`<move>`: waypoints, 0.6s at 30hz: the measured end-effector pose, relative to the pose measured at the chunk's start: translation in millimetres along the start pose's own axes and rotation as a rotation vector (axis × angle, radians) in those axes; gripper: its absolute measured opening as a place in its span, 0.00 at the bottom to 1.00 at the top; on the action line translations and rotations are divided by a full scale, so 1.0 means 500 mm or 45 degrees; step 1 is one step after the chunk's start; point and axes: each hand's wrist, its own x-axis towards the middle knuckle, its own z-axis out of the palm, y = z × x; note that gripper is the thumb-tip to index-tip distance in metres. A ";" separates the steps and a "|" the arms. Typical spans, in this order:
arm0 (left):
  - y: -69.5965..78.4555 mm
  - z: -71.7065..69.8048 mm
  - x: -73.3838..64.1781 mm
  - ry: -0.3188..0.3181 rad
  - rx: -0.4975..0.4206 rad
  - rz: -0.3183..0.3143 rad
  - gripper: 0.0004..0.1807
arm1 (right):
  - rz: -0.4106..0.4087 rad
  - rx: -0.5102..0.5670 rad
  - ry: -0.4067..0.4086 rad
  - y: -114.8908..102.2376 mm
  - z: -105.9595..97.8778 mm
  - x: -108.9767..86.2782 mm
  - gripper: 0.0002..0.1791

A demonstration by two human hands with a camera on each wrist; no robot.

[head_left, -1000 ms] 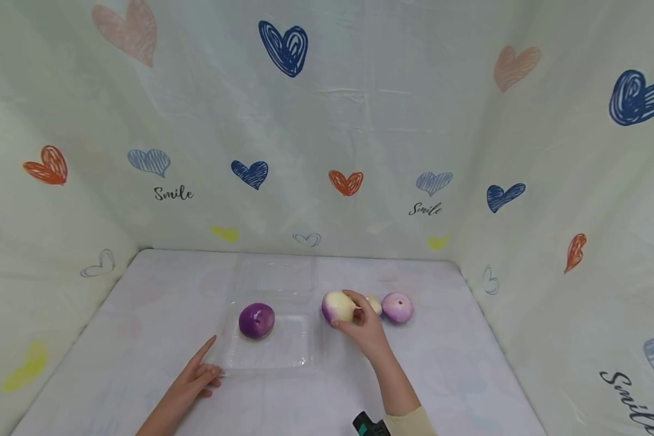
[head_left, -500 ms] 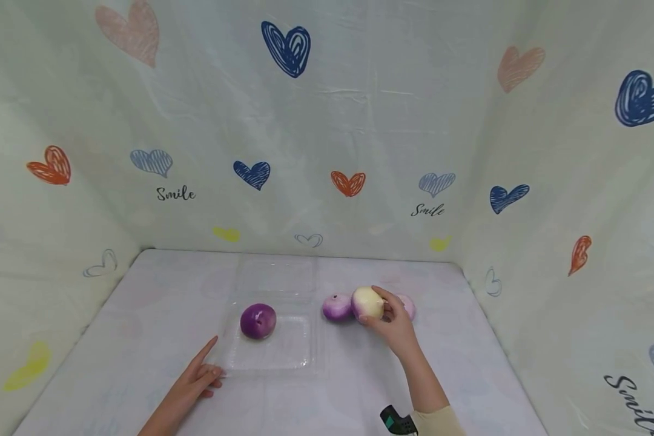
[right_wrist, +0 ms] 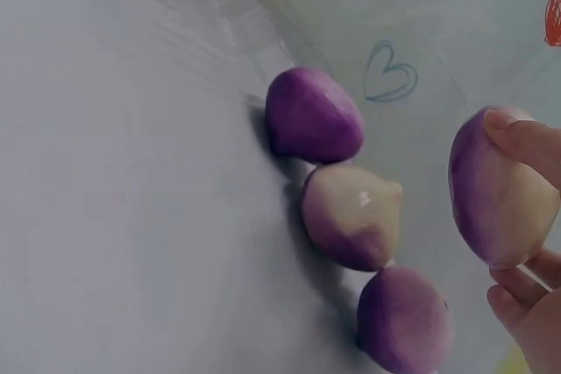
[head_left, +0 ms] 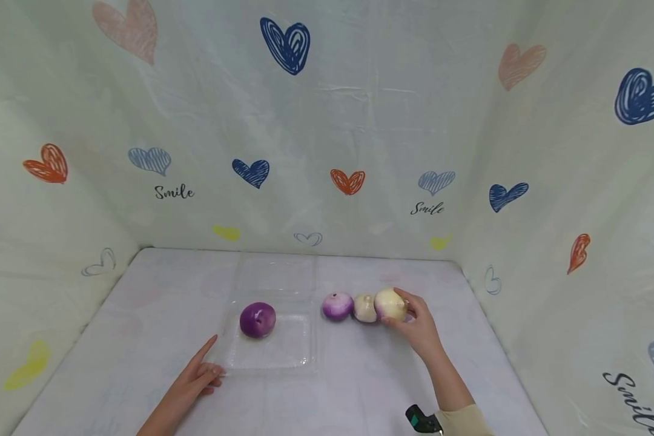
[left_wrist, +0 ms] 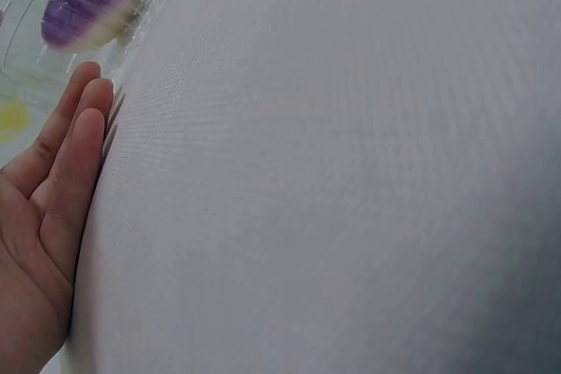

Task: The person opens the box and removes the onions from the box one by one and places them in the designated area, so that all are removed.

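My right hand (head_left: pixel 416 324) grips a purple-and-cream onion (right_wrist: pixel 500 190) between thumb and fingers. In the right wrist view it is raised off the table, beside a row of three more: a deep purple onion (right_wrist: pixel 314 116), a pale onion (right_wrist: pixel 351 216) and a pinkish-purple onion (right_wrist: pixel 405 321). From the head, the held onion hides the row's right end. A clear plastic clamshell container (head_left: pixel 269 368) lies with its lid folded back, a purple onion (head_left: pixel 258 320) in its left part. My left hand (head_left: pixel 193 378) rests at the container's near left corner, index finger extended, fingertips right by its wall (left_wrist: pixel 131 63).
A white cloth covers the table (head_left: pixel 360 399). Pale curtains (head_left: pixel 381 139) printed with hearts rise behind it and along both sides. The clear lid (head_left: pixel 275 278) lies flat behind the container base and is hard to see.
My right hand has carried the held onion rightward over the row, uncovering the purple and pale onions and now covering the rightmost. The left hand and container have stayed put.
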 end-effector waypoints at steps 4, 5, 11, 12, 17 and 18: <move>-0.001 -0.001 0.001 0.005 -0.001 -0.012 0.39 | -0.035 -0.059 0.044 0.020 -0.025 -0.001 0.38; -0.002 -0.001 0.001 0.006 -0.002 -0.015 0.39 | -0.035 -0.063 0.056 0.025 -0.031 -0.002 0.38; -0.003 -0.002 0.003 0.008 -0.014 -0.025 0.40 | -0.032 -0.073 0.160 0.049 -0.058 -0.012 0.39; -0.003 -0.002 0.003 0.007 -0.012 -0.023 0.40 | -0.029 -0.075 0.183 0.052 -0.062 -0.012 0.39; -0.002 0.001 0.002 0.010 -0.011 -0.028 0.40 | 0.027 -0.061 0.302 0.069 -0.075 -0.014 0.39; -0.002 0.001 0.001 0.011 -0.009 -0.030 0.40 | 0.041 -0.056 0.326 0.072 -0.077 -0.015 0.39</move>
